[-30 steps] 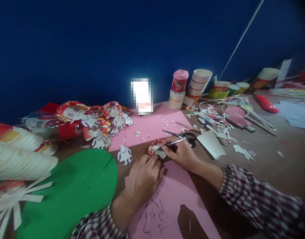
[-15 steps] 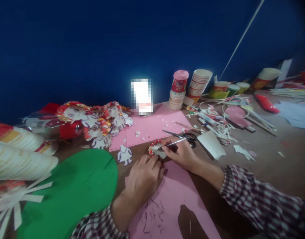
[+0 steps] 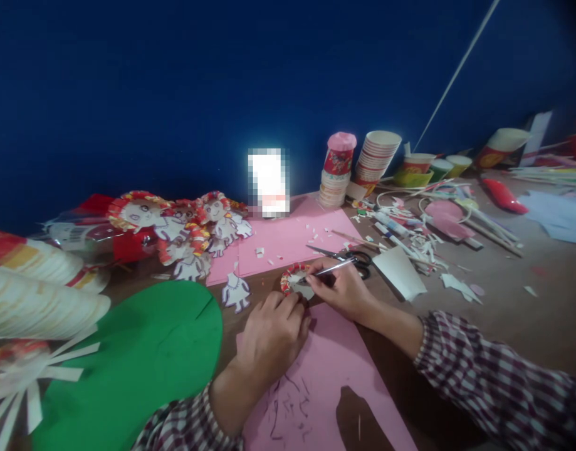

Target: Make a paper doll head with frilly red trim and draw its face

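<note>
My right hand (image 3: pixel 348 290) is closed round a slim dark pen (image 3: pixel 333 268), its tip down at a small paper doll head (image 3: pixel 305 290). That head has a pale face and a crinkled red and yellow rim. My left hand (image 3: pixel 276 329) lies curled at the near edge of the head, its fingertips partly hidden. Under my left forearm is a pink sheet (image 3: pixel 325 363) with dark pen strokes. A paper doll body (image 3: pixel 235 292) with a drawn dress lies left of the head. Just beyond my right hand are black-handled scissors (image 3: pixel 360 258).
Finished-looking paper dolls (image 3: pixel 175 228) cluster at the back left. A green oval sheet (image 3: pixel 141 351) and stacked paper cups (image 3: pixel 38 304) are at left. More cup stacks (image 3: pixel 377 160) stand at the back. Markers and paper scraps (image 3: pixel 410 238) litter the right side; a bright, blurred-out screen (image 3: pixel 269 181) stands behind.
Very little differs. Both hands stay in place, and the pen remains at the paper doll head with at most a tiny shift.
</note>
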Demonstrator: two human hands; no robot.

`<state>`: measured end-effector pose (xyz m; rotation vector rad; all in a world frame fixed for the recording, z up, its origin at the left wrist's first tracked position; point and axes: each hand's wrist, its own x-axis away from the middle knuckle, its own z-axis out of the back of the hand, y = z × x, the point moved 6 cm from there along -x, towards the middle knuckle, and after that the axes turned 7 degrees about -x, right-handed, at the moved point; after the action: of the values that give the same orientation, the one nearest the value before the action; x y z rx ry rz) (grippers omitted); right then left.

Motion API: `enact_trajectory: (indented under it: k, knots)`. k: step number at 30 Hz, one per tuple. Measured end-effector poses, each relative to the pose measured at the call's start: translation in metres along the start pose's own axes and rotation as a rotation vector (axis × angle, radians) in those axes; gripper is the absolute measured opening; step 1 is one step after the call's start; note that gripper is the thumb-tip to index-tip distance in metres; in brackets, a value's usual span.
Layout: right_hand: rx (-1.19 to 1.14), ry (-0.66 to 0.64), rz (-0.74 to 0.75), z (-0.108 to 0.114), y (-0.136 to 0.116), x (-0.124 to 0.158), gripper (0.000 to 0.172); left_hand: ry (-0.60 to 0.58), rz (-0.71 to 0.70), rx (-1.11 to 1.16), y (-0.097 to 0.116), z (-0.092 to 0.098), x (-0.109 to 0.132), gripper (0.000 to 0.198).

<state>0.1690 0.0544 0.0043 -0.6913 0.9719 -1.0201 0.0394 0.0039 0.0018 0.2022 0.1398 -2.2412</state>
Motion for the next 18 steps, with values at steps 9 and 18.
enact_trajectory:
  k: [9,18]
  knots:
    - [0.012,-0.008,0.01,-0.0013,0.0014,0.0003,0.007,-0.008,-0.002,0.007,0.0003,0.0005,-0.0012,0.02]
    - [0.012,-0.018,0.009,-0.002,0.0017,-0.0009,0.007,-0.027,-0.006,0.002,0.0009,0.0005,-0.0007,0.022]
